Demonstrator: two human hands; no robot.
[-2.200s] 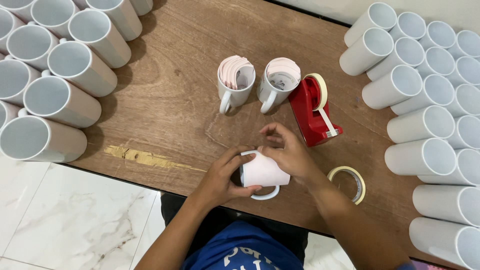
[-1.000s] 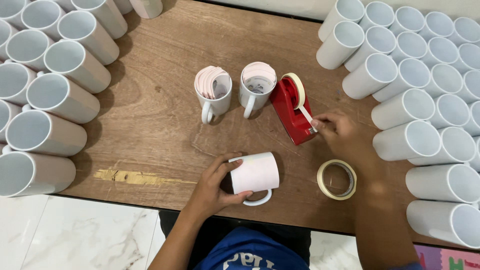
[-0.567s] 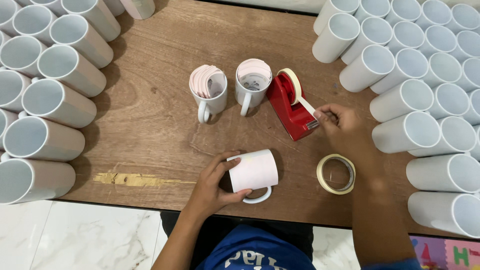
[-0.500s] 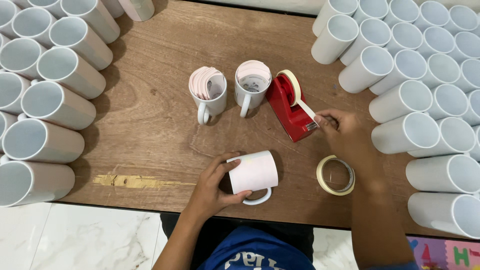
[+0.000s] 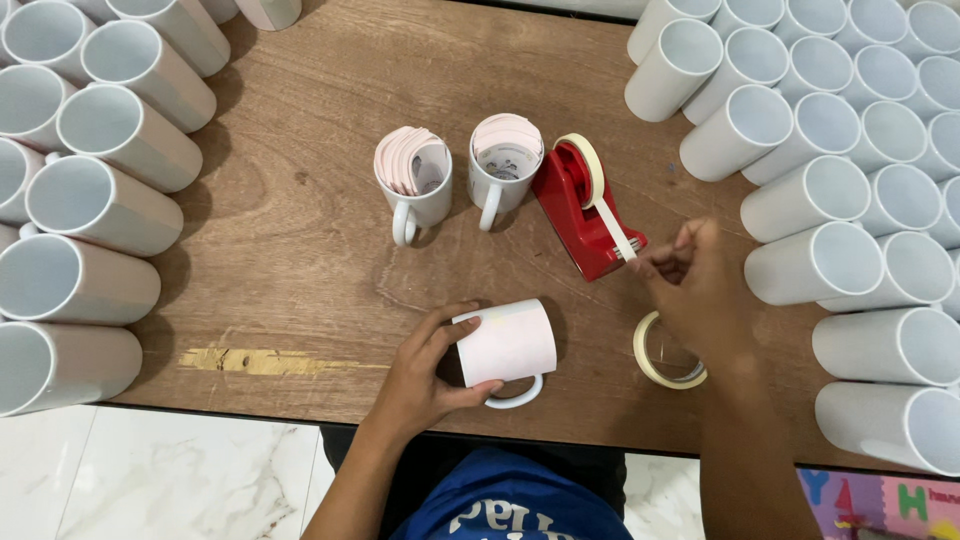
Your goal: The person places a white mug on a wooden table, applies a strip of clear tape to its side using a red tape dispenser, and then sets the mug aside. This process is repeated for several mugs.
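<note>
Compared with 0.5 s earlier, the right hand (image 5: pixel 700 285) is sitting a little farther from the red tape dispenser (image 5: pixel 583 215), its thumb and forefinger pinching the free end of the cream tape strip (image 5: pixel 615 232) that is stretching from the roll down to the cutter. The left hand (image 5: pixel 425 370) is staying where it was, fingers wrapped around the open end of the white mug (image 5: pixel 508 345), which is lying on its side on the wooden table (image 5: pixel 300 260) with its handle pointing toward the person.

A loose roll of tape (image 5: pixel 665 355) is lying flat just below the right hand, partly under the wrist. Beyond the left hand's grip, 2 upright mugs (image 5: pixel 460 180) are holding curled sheets with pale pink edges. Rows of plain white mugs (image 5: pixel 830 190) on their sides are flanking both hands. A yellowish patch (image 5: pixel 260 360) is marking the table left of the gripped mug.
</note>
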